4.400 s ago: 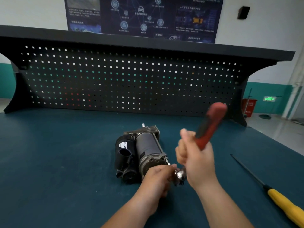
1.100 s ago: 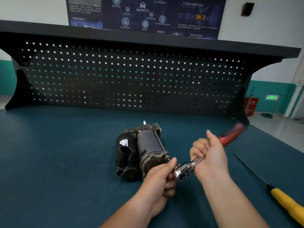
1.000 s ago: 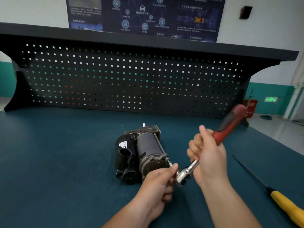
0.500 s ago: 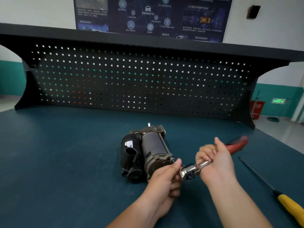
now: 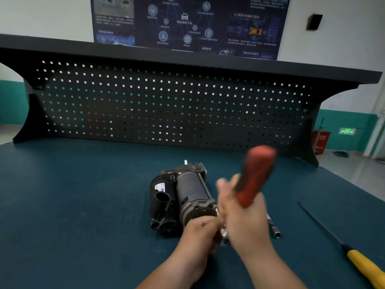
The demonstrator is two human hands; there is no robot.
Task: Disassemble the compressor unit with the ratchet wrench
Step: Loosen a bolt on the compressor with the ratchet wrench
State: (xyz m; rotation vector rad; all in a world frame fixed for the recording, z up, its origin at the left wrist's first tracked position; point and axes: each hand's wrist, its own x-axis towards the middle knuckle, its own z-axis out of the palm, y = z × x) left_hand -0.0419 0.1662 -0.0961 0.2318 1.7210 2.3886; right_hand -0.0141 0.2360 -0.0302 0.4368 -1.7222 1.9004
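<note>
The black and grey compressor unit (image 5: 183,197) lies on its side in the middle of the dark teal bench (image 5: 73,205). My right hand (image 5: 245,224) grips the red-handled ratchet wrench (image 5: 255,176), whose handle points up and away, blurred by motion. The wrench's chrome head (image 5: 224,232) sits at the compressor's near end, mostly hidden between my hands. My left hand (image 5: 201,232) holds that head against the near end of the unit, fingers curled round it.
A long screwdriver with a yellow handle (image 5: 362,265) lies at the right, shaft pointing away. A small chrome socket piece (image 5: 274,228) lies just right of my right hand. A black pegboard (image 5: 166,105) with a shelf stands along the bench's back edge.
The wrench handle has swung from low on the right up to a steep, near-upright angle. My left hand has stayed at the wrench head. The compressor has not moved.
</note>
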